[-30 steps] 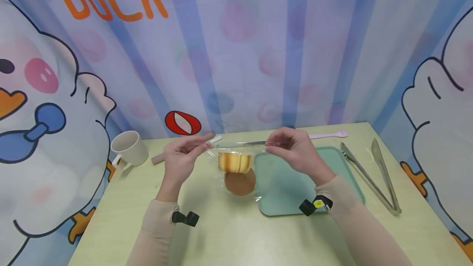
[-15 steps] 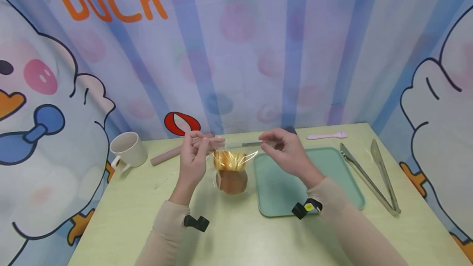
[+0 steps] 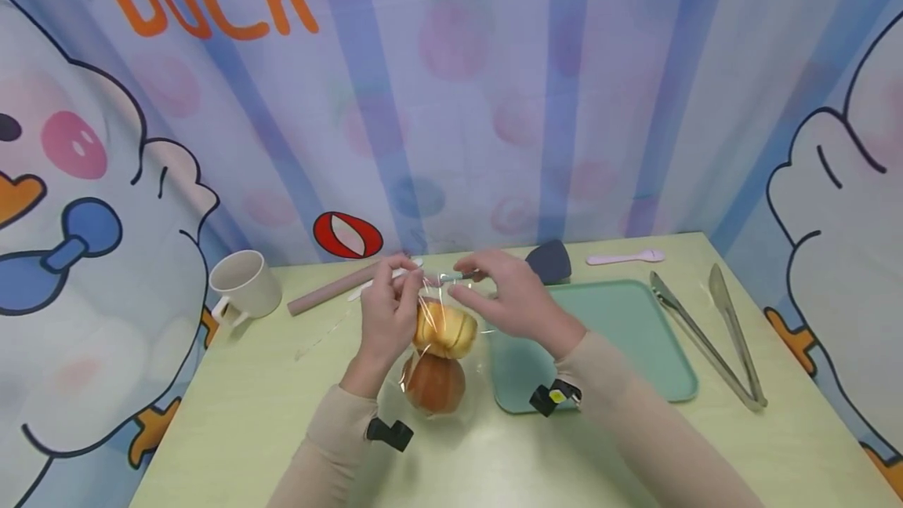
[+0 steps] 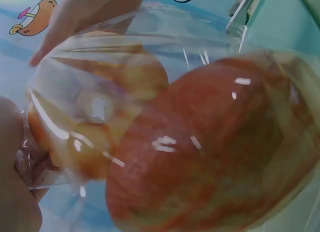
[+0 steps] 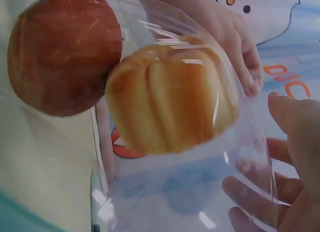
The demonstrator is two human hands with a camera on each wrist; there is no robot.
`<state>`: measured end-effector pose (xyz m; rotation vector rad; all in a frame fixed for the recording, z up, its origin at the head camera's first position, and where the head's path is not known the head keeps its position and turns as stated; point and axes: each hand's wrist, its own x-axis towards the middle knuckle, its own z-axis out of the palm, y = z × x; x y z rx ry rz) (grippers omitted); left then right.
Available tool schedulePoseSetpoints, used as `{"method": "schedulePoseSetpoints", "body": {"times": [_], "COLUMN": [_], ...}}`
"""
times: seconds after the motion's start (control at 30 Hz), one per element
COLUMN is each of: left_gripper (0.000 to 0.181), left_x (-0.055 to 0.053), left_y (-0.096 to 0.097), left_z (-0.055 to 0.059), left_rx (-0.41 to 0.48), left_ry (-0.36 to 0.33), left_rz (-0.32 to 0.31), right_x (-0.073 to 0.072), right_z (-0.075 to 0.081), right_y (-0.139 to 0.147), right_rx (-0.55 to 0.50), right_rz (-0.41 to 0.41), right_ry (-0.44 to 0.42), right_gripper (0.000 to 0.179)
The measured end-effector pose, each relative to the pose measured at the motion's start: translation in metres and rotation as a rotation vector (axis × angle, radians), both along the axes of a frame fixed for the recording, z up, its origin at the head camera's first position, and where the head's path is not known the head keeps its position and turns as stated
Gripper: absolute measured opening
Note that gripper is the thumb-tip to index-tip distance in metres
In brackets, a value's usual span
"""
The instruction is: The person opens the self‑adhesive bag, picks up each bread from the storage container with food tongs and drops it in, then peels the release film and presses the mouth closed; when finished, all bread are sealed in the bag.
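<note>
A clear plastic bag [image 5: 185,197] hangs over the table in front of me, with two bread pieces inside. The golden, ridged bread roll [image 3: 446,329] is on top, and the round brown bun [image 3: 433,384] sits beneath it. My left hand [image 3: 388,312] pinches the gathered top of the bag between thumb and fingers. On the other side, my right hand [image 3: 518,300] reaches to the bag's upper edge. Its thumb stands apart from its fingers; in the right wrist view some fingers show behind the plastic. In the left wrist view the bun [image 4: 200,142] fills the foreground.
A green tray [image 3: 600,343] lies right of the bag, with metal tongs [image 3: 741,343] beyond it. Behind are a dark spatula head [image 3: 549,262] and a pink utensil [image 3: 625,258]. At left are a mug [image 3: 247,284] and a mauve rod [image 3: 331,290].
The hands were wide apart holding the bag's opening at both ends; they have come together. The right hand let go of its corner and moved left. The bag's top is now bunched.
</note>
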<state>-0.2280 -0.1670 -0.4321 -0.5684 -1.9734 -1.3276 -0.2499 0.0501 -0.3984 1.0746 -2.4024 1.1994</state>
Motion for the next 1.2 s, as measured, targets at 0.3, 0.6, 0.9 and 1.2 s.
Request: {"method": "schedulePoseSetpoints", "body": {"times": [0.3,0.6,0.9,1.2], "left_gripper": [0.005,0.006,0.015,0.020], "left_x": [0.004,0.006,0.009,0.009], "left_y": [0.004,-0.013,-0.021,-0.029], "left_z": [-0.001,-0.002,0.003,-0.003], "left_rx": [-0.010,0.097,0.233,0.240], "left_ry": [-0.025,-0.076,-0.208,-0.401], "left_rz": [-0.121,-0.069,-0.018,0.019], "right_x": [0.004,-0.002,-0.008,-0.016], "right_z": [0.006,-0.001,-0.009,-0.017], "right_y": [-0.019,0.005,0.028,0.036], "right_rx": [0.168,0.161,0.014,-0.015], "right_rz": [-0.065,-0.027,0.047,0.166], "right_ry": [-0.046,-0.084,-0.194,-0.359], "right_gripper": [0.027,0.015,0.006,0.019]}}
